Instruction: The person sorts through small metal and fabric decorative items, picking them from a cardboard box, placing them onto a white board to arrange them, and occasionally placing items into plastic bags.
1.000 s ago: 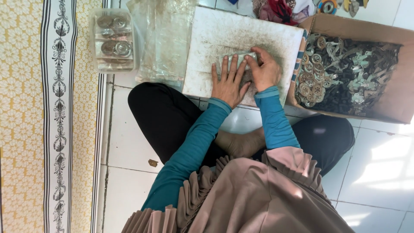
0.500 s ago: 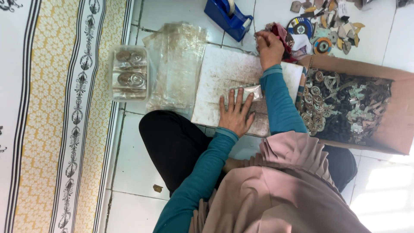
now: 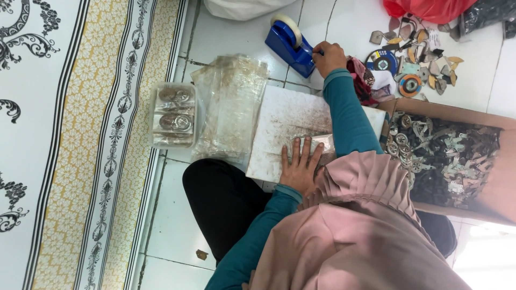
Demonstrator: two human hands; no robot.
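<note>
The person sits on a white tiled floor point(image 3: 177, 225) with a white board point(image 3: 290, 115) lying flat in front of the knees. The left hand point(image 3: 300, 164) lies flat, fingers spread, on a small clear plastic packet point(image 3: 317, 142) at the near edge of the board, pinning it down; nothing is clamped in that hand. The right hand point(image 3: 329, 56) is stretched past the far edge of the board to a blue tape dispenser point(image 3: 292, 45) that stands on the floor just beyond the board's far corner. Its fingers are bunched at the dispenser's cutting end, probably pinching the tape, though the tape itself is too thin to make out.

Just left of the board lies a loose stack of empty clear bags point(image 3: 228, 107), overlapping the board's left edge. Further left, near the edge of a patterned yellow and white mat point(image 3: 80, 145), sits a small clear tub point(image 3: 173, 115) holding packed metal discs. At the right edge of the board an open cardboard box point(image 3: 500, 161) is filled with a jumble of small metal parts point(image 3: 446, 156). Beyond the box, on the floor, lie scattered scraps and round grinding discs point(image 3: 411, 85), with a red bag point(image 3: 430, 8) at the far edge of the view.
</note>
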